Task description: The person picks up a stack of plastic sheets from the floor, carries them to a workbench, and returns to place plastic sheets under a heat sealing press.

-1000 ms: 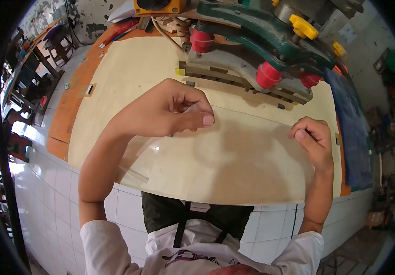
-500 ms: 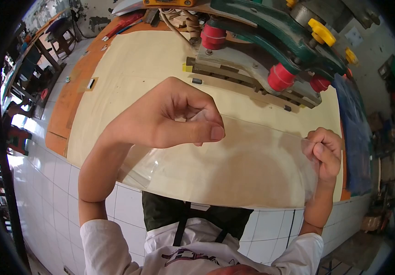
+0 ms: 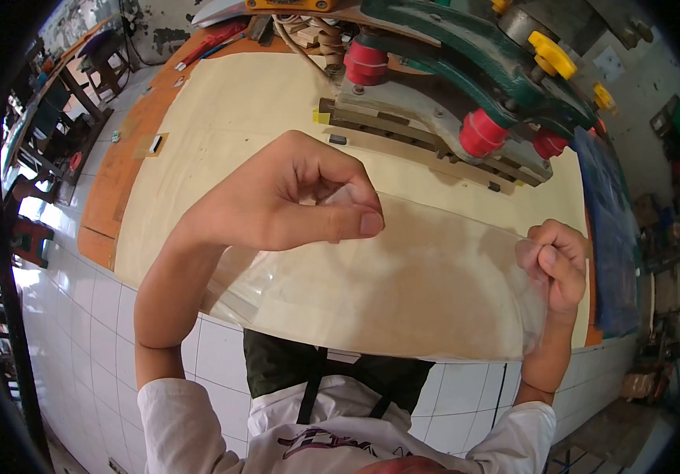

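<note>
A clear plastic sheet (image 3: 435,276) stretches between my two hands above the pale-covered tabletop, its top edge running from one to the other. My left hand (image 3: 300,197) is closed, thumb pressed against curled fingers, with a bit of the plastic showing inside the curl. At the sheet's right end, my right hand (image 3: 561,265) pinches its corner between thumb and fingers. The lower part of the sheet hangs over the table's front edge. Whether it is one layer or a bag, I cannot tell.
A green machine (image 3: 466,63) with red cylinders and yellow knobs stands at the back right, its metal sealing bar (image 3: 427,134) low over the table. Blue plastic sheets (image 3: 612,237) hang at the right edge. A small dark block (image 3: 338,139) lies near the bar.
My left hand has shifted very slightly left and up, and the plastic lies a little differently. My right hand keeps its grip in the same place.
</note>
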A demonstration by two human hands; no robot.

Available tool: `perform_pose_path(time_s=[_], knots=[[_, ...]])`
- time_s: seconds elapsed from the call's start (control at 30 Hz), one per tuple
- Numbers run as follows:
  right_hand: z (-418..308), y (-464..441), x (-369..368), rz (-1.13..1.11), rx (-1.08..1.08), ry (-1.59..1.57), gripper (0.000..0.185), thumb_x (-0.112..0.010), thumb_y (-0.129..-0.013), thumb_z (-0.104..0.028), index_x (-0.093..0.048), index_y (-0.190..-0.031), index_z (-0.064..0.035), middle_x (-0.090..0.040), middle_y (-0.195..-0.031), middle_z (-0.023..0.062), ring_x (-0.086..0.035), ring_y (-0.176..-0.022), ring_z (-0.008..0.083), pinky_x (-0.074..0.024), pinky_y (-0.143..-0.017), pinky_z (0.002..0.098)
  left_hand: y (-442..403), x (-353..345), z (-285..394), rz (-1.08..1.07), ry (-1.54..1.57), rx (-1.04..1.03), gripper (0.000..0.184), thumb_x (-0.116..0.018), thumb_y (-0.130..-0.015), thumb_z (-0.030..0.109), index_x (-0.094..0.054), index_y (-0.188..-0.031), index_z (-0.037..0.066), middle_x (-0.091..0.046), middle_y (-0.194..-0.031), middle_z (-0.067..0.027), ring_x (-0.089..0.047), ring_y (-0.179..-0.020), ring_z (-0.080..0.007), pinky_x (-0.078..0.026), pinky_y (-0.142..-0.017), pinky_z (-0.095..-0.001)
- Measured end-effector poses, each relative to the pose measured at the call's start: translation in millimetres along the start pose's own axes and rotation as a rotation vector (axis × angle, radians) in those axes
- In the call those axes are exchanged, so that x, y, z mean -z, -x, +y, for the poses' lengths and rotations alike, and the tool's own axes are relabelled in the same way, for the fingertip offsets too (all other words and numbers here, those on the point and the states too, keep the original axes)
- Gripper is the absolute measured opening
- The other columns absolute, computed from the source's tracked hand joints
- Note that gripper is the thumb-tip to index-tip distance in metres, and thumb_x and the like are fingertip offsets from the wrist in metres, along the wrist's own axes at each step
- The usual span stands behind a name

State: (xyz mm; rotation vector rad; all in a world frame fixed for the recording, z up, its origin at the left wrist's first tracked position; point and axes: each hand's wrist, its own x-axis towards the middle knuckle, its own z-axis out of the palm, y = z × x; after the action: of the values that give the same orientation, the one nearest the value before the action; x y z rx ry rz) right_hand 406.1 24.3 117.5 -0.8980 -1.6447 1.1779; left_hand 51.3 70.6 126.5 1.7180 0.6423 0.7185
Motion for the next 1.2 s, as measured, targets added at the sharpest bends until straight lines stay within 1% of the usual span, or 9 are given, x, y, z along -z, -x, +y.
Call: perform_pose_path(time_s=[0.1,0.17,0.23,0.4,0.57,0.67,0.77,0.83,1.2], knots=[[-3.3,-0.5,-3.0,0.017,-0.002,0.027,0.03,-0.06,-0.087,-0.026,-0.061,-0.075,0.0025,-0.057,-0.064,0.0053,-0.041,-0.052,0.0083,-0.0287,-0.05,0.025,-1.1,-3.9,2.1,0.094,-0.148,0.014,0.013,-0.077,-0.084,0.009,-0.07,-0.083,-0.001,-0.066,-0.069,-0.0022,-0.058,-0.062,-0.0052,-0.042,-0.056,-0.0215],[-7.7,-2.1,-9.5,0.097,0.044,0.283,0.027,-0.062,-0.086,-0.023,-0.063,-0.076,0.0019,-0.057,-0.064,0.0032,-0.044,-0.055,0.0075,-0.0299,-0.052,0.024,-2.9,-5.4,0.1,0.17,-0.279,0.058,0.015,-0.079,-0.083,0.01,-0.069,-0.081,0.0,-0.063,-0.064,0.0001,-0.055,-0.057,-0.0028,-0.039,-0.051,-0.02],[-11.5,-2.6,-13.2,0.106,0.032,0.309,0.025,-0.063,-0.086,-0.021,-0.064,-0.076,0.0016,-0.057,-0.064,0.0022,-0.045,-0.056,0.0071,-0.0304,-0.053,0.0238,-6.1,-5.6,-9.8,0.287,-0.308,0.001,0.023,-0.081,-0.082,0.017,-0.065,-0.074,0.002,-0.047,-0.05,0.0049,-0.038,-0.046,-0.0027,-0.028,-0.044,-0.0236],[-10.7,-3.1,-15.7,0.127,0.035,0.391,0.021,-0.064,-0.086,-0.017,-0.064,-0.076,0.0011,-0.057,-0.063,0.0006,-0.046,-0.058,0.0063,-0.032,-0.054,0.0239,-6.8,-6.4,-5.2,0.304,-0.264,0.081,0.022,-0.081,-0.08,0.014,-0.063,-0.074,0.003,-0.048,-0.05,0.0041,-0.04,-0.045,-0.0021,-0.029,-0.043,-0.0228],[-9.8,-4.5,-17.3,0.13,0.091,0.468,0.02,-0.064,-0.086,-0.016,-0.064,-0.077,0.0014,-0.062,-0.066,0.0035,-0.053,-0.061,0.0085,-0.0383,-0.058,0.0241,-8.1,-6.6,-6.8,0.33,-0.232,0.08,0.019,-0.081,-0.079,0.012,-0.065,-0.077,0.003,-0.049,-0.05,0.004,-0.042,-0.043,-0.0018,-0.03,-0.043,-0.0223],[-10.1,-3.9,-16.7,0.136,0.08,0.477,0.02,-0.065,-0.086,-0.016,-0.064,-0.077,0.0018,-0.063,-0.067,0.0051,-0.055,-0.062,0.0094,-0.0398,-0.059,0.0245,-8.0,-7.7,-2.7,0.341,-0.191,0.108,0.018,-0.083,-0.079,0.01,-0.066,-0.08,0.005,-0.043,-0.056,0.0114,-0.034,-0.051,0.0022,-0.022,-0.047,-0.0198],[-10.8,-3.8,-16.6,0.138,0.073,0.486,0.02,-0.065,-0.086,-0.016,-0.065,-0.077,0.002,-0.063,-0.067,0.005,-0.054,-0.062,0.0093,-0.0397,-0.058,0.0245,-7.2,-7.1,-0.1,0.344,-0.166,0.131,0.017,-0.083,-0.079,0.01,-0.068,-0.082,0.005,-0.043,-0.056,0.012,-0.034,-0.051,0.0023,-0.022,-0.047,-0.0197],[-11.0,-3.6,-16.5,0.14,0.076,0.492,0.019,-0.065,-0.086,-0.015,-0.065,-0.077,0.0022,-0.063,-0.067,0.0049,-0.054,-0.062,0.0093,-0.0396,-0.058,0.0244,-7.1,-5.2,0.0,0.323,-0.175,0.127,0.016,-0.081,-0.08,0.012,-0.068,-0.081,0.002,-0.049,-0.054,0.0074,-0.04,-0.048,0.0006,-0.03,-0.043,-0.021],[-7.1,-4.3,-17.9,0.134,0.077,0.539,0.015,-0.067,-0.084,-0.013,-0.066,-0.078,0.0012,-0.059,-0.064,0.0015,-0.048,-0.058,0.0069,-0.0355,-0.055,0.0234,-7.1,-7.8,-7.9,0.348,-0.176,0.111,0.021,-0.079,-0.08,0.008,-0.06,-0.071,0.004,-0.048,-0.056,0.0081,-0.04,-0.05,0.0002,-0.029,-0.046,-0.0206]])
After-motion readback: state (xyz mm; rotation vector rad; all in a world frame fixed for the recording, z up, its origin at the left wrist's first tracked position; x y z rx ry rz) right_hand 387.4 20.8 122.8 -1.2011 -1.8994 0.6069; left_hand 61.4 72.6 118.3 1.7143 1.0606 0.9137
